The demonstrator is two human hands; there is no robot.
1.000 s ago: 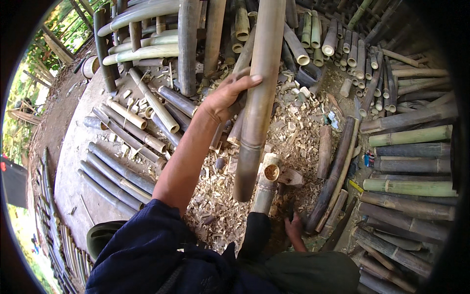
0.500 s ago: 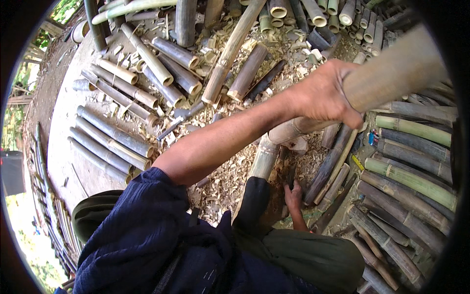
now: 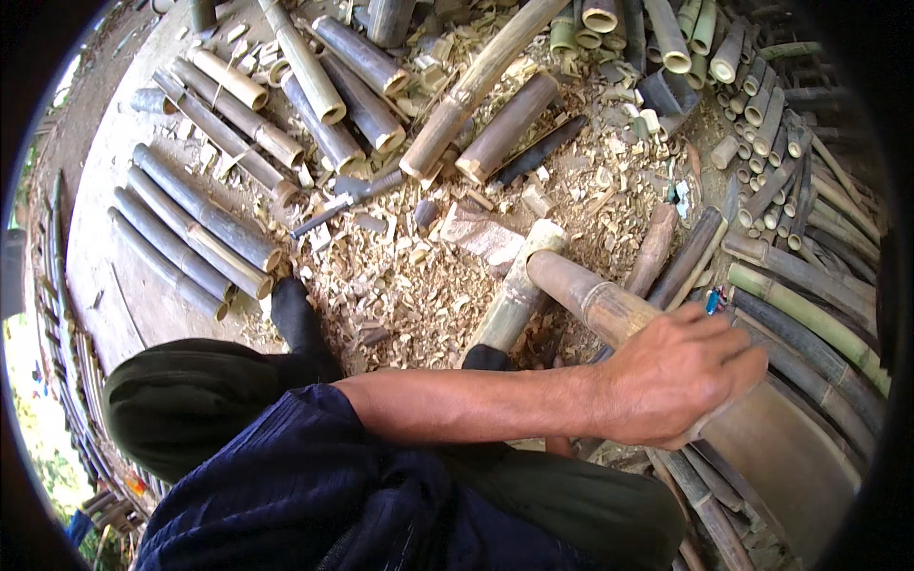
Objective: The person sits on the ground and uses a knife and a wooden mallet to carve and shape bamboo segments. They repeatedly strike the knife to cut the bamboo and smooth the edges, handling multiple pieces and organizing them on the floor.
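Lowered since the earlier frame, the left hand (image 3: 681, 385) now lies low at right, its fingers (image 3: 733, 366) wrapped around a thick bamboo pole (image 3: 590, 300). That pole runs up-left from the fingers, its cut end over the wood chips (image 3: 409, 285). It looks stiff, heavy and smooth; best gripped near mid-length. One pole is held; the right hand is hidden. Beyond the fingers, up-left, one knife (image 3: 347, 200) lies beside roughly a dozen cut bamboo sections (image 3: 205, 219).

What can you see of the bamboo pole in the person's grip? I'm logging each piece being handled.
The bamboo pole is a thick brown culm with a ringed node and a cut round end. It lies slanted, its cut end toward the wood chips, its near part running under the left hand, which wraps over it. It crosses a paler bamboo piece below it.
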